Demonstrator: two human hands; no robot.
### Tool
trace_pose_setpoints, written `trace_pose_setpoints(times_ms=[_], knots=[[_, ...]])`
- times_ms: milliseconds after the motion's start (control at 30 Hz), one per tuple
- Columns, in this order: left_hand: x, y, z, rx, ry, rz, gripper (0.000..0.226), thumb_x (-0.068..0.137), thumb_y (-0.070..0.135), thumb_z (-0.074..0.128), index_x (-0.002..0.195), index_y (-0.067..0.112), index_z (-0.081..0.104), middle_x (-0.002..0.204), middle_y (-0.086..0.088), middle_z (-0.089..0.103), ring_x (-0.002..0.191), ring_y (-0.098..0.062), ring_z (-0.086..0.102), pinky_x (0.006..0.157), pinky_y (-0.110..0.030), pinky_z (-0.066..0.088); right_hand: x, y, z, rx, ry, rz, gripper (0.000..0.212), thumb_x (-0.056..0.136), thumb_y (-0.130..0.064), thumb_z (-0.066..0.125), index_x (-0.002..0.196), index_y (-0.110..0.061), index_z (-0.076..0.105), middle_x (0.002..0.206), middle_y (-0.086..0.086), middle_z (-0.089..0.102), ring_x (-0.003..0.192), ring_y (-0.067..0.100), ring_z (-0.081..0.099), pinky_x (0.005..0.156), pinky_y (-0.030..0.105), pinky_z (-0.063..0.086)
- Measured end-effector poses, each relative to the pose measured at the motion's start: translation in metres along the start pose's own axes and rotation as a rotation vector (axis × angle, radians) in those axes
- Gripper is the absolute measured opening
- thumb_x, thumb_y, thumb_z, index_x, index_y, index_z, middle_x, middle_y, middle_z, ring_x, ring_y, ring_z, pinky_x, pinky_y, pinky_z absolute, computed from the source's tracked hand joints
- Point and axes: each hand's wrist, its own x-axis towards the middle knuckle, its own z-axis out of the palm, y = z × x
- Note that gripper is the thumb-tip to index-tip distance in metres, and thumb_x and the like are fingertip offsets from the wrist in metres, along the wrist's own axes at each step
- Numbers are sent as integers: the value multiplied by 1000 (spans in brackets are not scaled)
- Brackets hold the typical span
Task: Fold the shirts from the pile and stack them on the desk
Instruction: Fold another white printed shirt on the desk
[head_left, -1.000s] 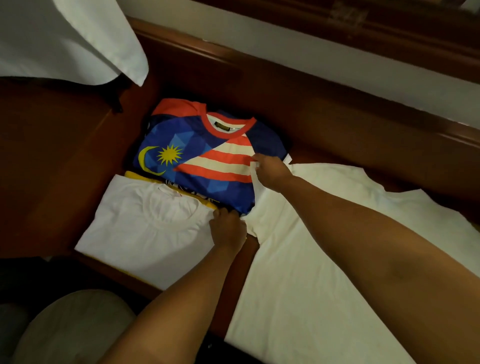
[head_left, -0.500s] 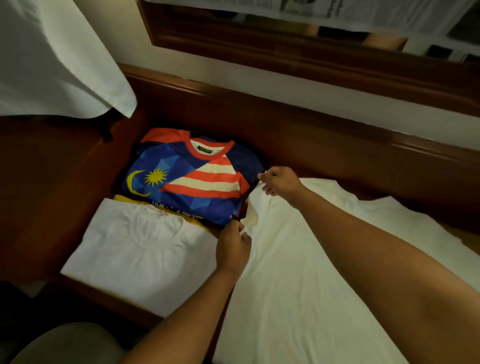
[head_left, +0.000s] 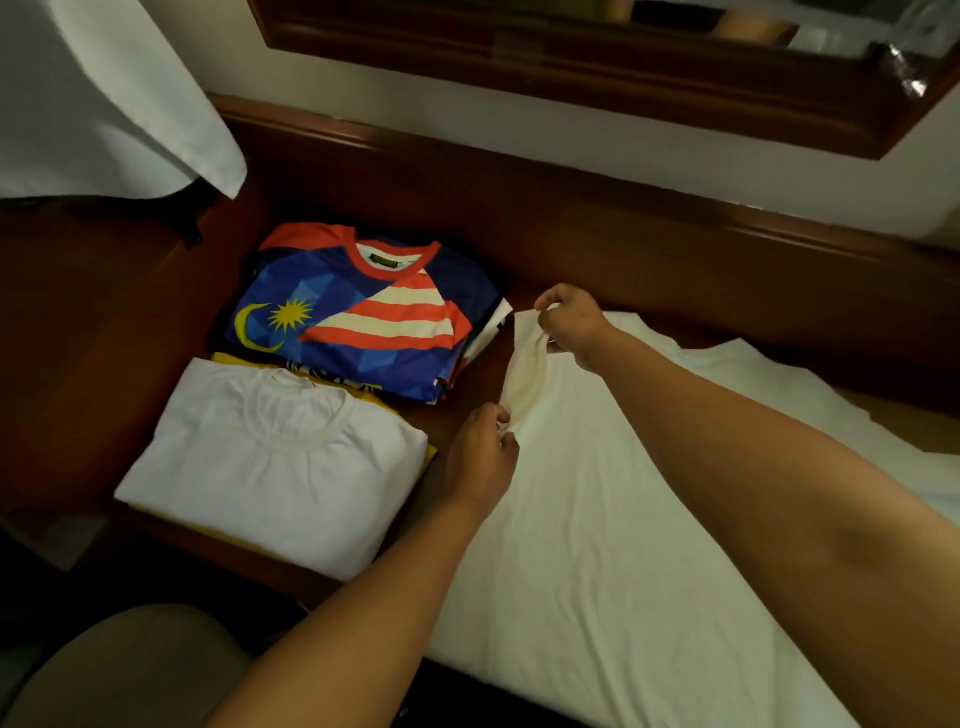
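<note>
A white shirt (head_left: 613, 530) lies spread flat across the right part of the dark wooden desk (head_left: 597, 249). My left hand (head_left: 480, 457) pinches its left edge near the front. My right hand (head_left: 569, 322) pinches the same edge farther back and lifts it a little, so the cloth between the hands curls upward. Left of them a folded white shirt (head_left: 270, 462) lies on a yellow one (head_left: 228, 358). Behind that sits a folded blue, red and white flag-pattern shirt (head_left: 358, 322) on top of other folded clothes.
A white cloth (head_left: 104, 93) hangs at the top left over the desk's corner. A wood-framed mirror (head_left: 597, 57) hangs on the wall behind the desk. A rounded beige seat (head_left: 124, 670) stands at the bottom left, below the desk's front edge.
Both hands have drawn the white shirt's left edge away from the flag-pattern shirt and toward the right, and the edge now stands lifted. The camera has tilted upward.
</note>
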Motion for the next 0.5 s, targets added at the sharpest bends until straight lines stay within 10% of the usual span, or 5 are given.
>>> trace_pose_setpoints(times_ms=[500], knots=[[14,18,50,44,-352,68,30,92,18,59,122,12,57,110,-9,62,99,-24,61,83,-27,47,29,46,-38,-128,243,42,44,89,7,47,128,-14,51,119,12,55,105,27,57,88,32,51]])
